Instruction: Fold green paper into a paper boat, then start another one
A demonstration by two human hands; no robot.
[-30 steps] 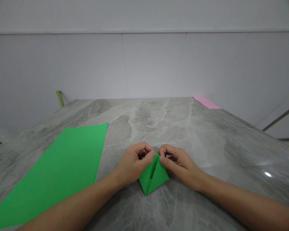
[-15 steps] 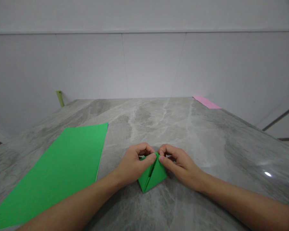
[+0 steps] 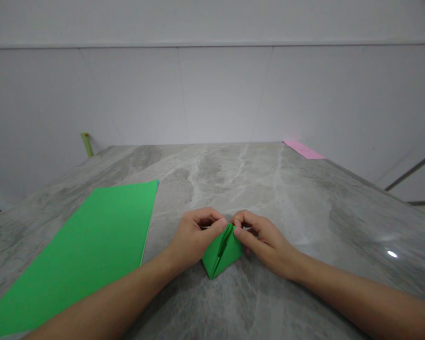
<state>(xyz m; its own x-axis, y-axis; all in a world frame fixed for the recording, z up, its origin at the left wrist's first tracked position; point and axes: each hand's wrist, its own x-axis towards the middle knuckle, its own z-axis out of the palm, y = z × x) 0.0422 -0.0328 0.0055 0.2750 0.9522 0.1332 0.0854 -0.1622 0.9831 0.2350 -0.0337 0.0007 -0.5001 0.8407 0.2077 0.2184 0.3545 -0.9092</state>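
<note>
A small piece of folded green paper, diamond-shaped with a split down its middle, is between my two hands over the table. Its lower corner points toward me. My left hand pinches the upper left edge near the top corner with thumb and fingers. On the other side, my right hand pinches the upper right edge, thumb in front and the fingers curled behind. Some fingertips are hidden behind the paper. The flaps along the split stand slightly apart, showing a dark gap.
A large green paper sheet or stack lies on the left of the grey marbled table. Pink paper rests at the far right corner. A light green object stands beyond the far left edge, before the white wall.
My left thumb has shifted slightly up and left along the folded paper's edge. The gap between the top flaps looks a little wider. My right hand stays nearly in place.
</note>
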